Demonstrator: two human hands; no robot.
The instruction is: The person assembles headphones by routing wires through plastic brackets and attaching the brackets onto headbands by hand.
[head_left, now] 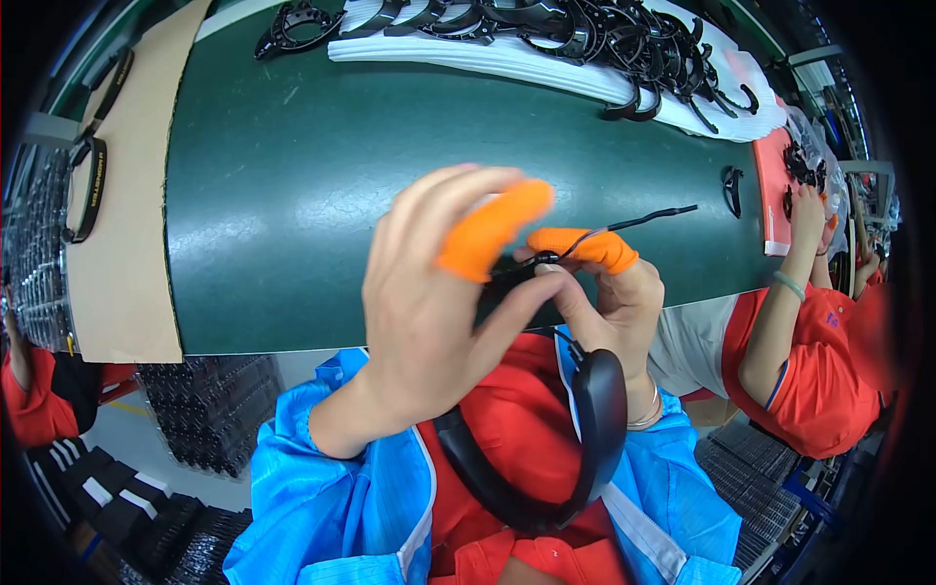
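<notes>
A black headphone headband [487, 483] hangs in a loop in front of my chest, its wide padded side [600, 405] below my right wrist. My right hand [629, 288] pinches a small black end piece [546, 258] of it between thumb and fingers. My left hand [414, 283] is curled around the same end from the left, its thumb tip meeting the right thumb; part of its grip is hidden. Orange finger cots cover a left finger and a right finger. From the pinched end a thin dark cable [668, 212] sticks out to the right over the green table.
Many black curved parts [624, 44] lie on white foam [439, 54] at the table's far side. A small black part [732, 190] rests at right. Headbands [93, 190] lie on cardboard [136, 195] at left. A co-worker in red [819, 380] works at right beside a pink sheet [772, 205].
</notes>
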